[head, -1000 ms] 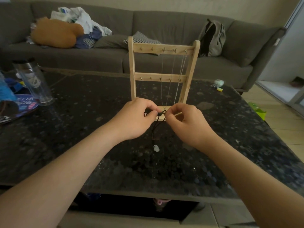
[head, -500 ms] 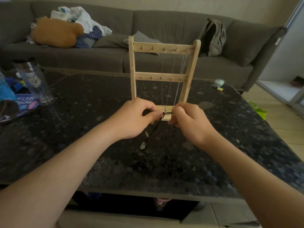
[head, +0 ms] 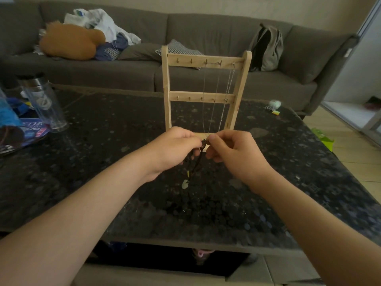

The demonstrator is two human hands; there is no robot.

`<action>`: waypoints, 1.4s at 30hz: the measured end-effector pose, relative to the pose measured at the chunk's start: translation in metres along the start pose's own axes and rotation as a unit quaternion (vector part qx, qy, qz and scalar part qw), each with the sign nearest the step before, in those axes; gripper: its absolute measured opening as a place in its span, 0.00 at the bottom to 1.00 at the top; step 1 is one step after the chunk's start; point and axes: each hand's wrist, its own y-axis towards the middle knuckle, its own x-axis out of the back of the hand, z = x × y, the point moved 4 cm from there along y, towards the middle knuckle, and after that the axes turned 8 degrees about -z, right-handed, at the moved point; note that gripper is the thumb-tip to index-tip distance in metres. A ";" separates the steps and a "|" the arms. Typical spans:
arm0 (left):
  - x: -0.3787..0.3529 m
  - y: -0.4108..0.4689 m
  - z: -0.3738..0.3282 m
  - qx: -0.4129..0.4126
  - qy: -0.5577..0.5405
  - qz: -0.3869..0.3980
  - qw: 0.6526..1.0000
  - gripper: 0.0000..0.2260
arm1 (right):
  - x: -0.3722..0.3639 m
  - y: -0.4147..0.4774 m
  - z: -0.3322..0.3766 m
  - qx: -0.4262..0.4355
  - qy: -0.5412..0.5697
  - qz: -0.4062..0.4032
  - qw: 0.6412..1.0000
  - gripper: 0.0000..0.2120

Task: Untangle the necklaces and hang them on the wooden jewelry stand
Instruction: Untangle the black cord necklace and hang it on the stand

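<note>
Since 0.5 s ago the left hand [head: 175, 150] and right hand [head: 234, 154] have drawn together, each pinching the knotted top of the black cord necklace [head: 196, 162] at the base of the pale wooden jewelry stand [head: 167, 89]. The cord hangs down-left, pale pendant [head: 185, 185] lowest; thin silver chains [head: 203, 112] hang from the stand.
</note>
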 end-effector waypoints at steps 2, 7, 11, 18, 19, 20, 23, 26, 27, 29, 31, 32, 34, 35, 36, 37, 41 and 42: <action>-0.003 0.000 0.001 0.026 -0.035 0.020 0.999 0.16 | 0.001 0.000 0.001 0.006 0.022 -0.014 1.000 0.08; -0.004 0.002 0.003 0.038 -0.041 0.003 0.998 0.15 | 0.002 -0.001 0.001 0.006 0.061 -0.030 0.998 0.03; -0.001 0.000 0.003 0.059 -0.081 -0.014 0.995 0.11 | 0.002 -0.001 0.002 0.010 0.064 -0.019 0.998 0.02; 0.001 -0.003 0.006 0.112 -0.170 -0.007 0.979 0.09 | 0.007 -0.002 0.002 0.002 0.060 -0.022 0.998 0.09; 0.001 -0.003 0.006 0.113 -0.173 -0.004 0.978 0.09 | 0.007 -0.002 0.002 -0.009 0.065 -0.018 0.998 0.10; 0.001 -0.003 0.006 0.111 -0.172 -0.001 0.979 0.09 | 0.007 -0.002 0.001 -0.021 0.077 -0.015 0.997 0.10; 0.001 -0.003 0.004 0.101 -0.164 -0.008 0.981 0.08 | 0.006 -0.004 0.001 -0.078 0.150 -0.018 0.986 0.10; 0.002 -0.002 0.004 0.105 -0.166 -0.034 0.980 0.08 | 0.006 -0.004 -0.001 -0.138 0.187 -0.036 0.972 0.12; 0.003 -0.001 0.005 0.110 -0.169 -0.037 0.979 0.08 | 0.006 -0.004 -0.002 -0.149 0.195 -0.039 0.969 0.11; 0.003 -0.002 0.006 0.116 -0.169 -0.031 0.978 0.08 | 0.006 -0.004 -0.002 -0.155 0.200 -0.035 0.967 0.07; 0.002 -0.003 0.006 0.117 -0.171 -0.022 0.978 0.08 | 0.006 -0.005 0.000 -0.144 0.172 -0.031 0.974 0.06; 0.002 -0.004 0.005 0.117 -0.173 -0.019 0.978 0.09 | 0.006 -0.006 0.001 -0.136 0.153 -0.027 0.978 0.08; 0.000 -0.005 0.004 0.115 -0.174 -0.017 0.978 0.09 | 0.005 -0.008 0.004 -0.122 0.132 -0.014 0.984 0.08; 0.001 -0.005 0.003 0.113 -0.171 -0.018 0.979 0.09 | 0.005 -0.008 0.005 -0.117 0.127 -0.008 0.985 0.07; 0.001 -0.005 0.003 0.109 -0.166 -0.022 0.980 0.09 | 0.004 -0.008 0.006 -0.113 0.120 -0.004 0.986 0.06; 0.002 -0.006 0.002 0.105 -0.160 -0.029 0.981 0.09 | 0.004 -0.007 0.006 -0.109 0.110 -0.003 0.988 0.06; 0.004 -0.004 0.003 0.103 -0.160 -0.053 0.980 0.09 | 0.001 -0.004 0.006 -0.116 0.109 0.000 0.987 0.08; 0.003 -0.003 0.004 0.107 -0.168 -0.053 0.979 0.10 | -0.001 -0.004 0.007 -0.119 0.118 0.006 0.986 0.09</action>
